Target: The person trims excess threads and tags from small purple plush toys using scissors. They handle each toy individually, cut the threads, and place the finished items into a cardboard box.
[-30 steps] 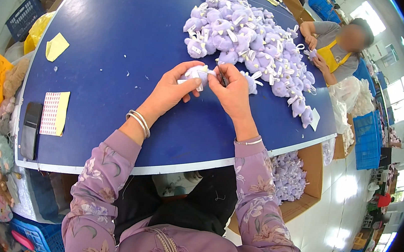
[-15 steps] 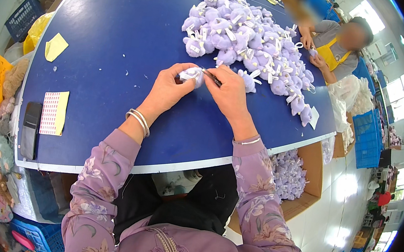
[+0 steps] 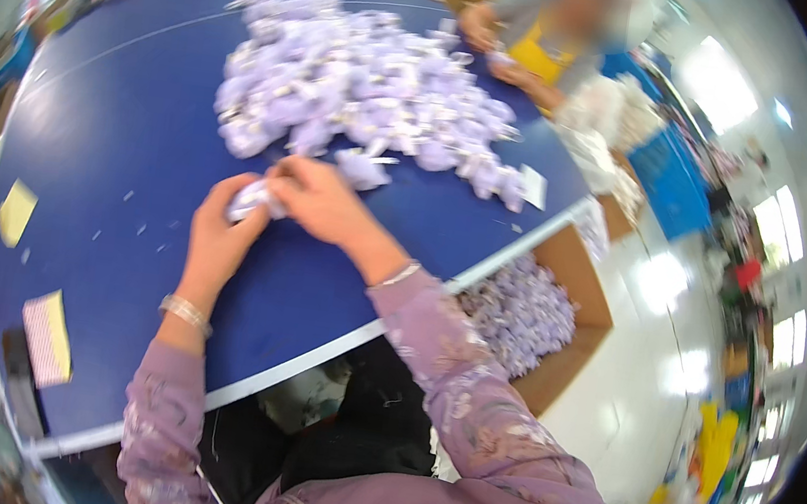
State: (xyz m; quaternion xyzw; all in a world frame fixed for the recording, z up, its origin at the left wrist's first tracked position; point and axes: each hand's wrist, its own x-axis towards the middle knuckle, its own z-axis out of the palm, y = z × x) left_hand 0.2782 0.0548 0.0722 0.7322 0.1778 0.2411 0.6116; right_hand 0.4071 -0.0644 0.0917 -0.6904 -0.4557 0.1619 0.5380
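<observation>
My left hand (image 3: 223,228) pinches a small pale-purple plush toy (image 3: 257,200) with white on it, held just above the blue table. Against the toy's right side, the fingers of my right hand (image 3: 321,204) are closed; motion blur and the fingers themselves hide what is in them. One more purple plush toy (image 3: 363,170) lies just beyond my right hand. Behind it spreads a large pile of the same plush toys (image 3: 344,84), many with white tags or ribbons.
The blue table (image 3: 108,276) has a pale edge. At its left lie a yellow slip (image 3: 16,213), a label sheet (image 3: 47,337) and a dark phone-like object (image 3: 26,387). Right of my legs, a cardboard box (image 3: 568,345) holds more toys. A co-worker in a yellow apron (image 3: 540,55) handles something across the table.
The view has swung, so the table appears tilted and the pile farther left. A dark-handled tool showed in my right hand earlier; it is not visible now. My left hand keeps the toy.
</observation>
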